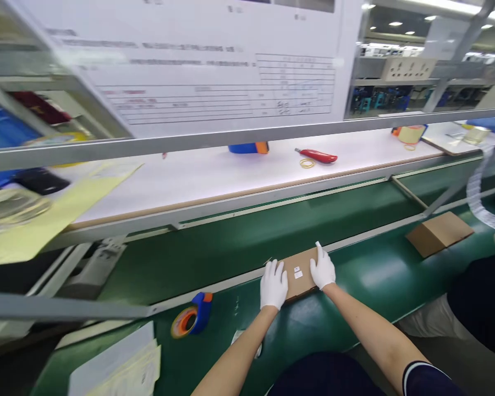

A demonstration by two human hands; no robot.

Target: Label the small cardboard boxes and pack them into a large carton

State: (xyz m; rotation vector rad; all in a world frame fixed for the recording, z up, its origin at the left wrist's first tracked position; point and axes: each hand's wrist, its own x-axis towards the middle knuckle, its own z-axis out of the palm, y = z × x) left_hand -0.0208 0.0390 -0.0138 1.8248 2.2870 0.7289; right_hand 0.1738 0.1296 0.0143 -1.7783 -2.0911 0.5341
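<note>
Lights (454, 6) shine beyond the box (300, 274) on the green worktop (371, 275).

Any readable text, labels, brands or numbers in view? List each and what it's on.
None legible.
Posted sheet: print, table and handwriting, too blurred.
White labels on the cardboard box: too small.
Papers, lower left: print too blurred.
White strip, right: marks too small.

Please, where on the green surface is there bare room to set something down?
The green surface looks bare between the right hand and the brown box farther right. Left of the left hand it is crowded: tape dispenser, then papers.
</note>
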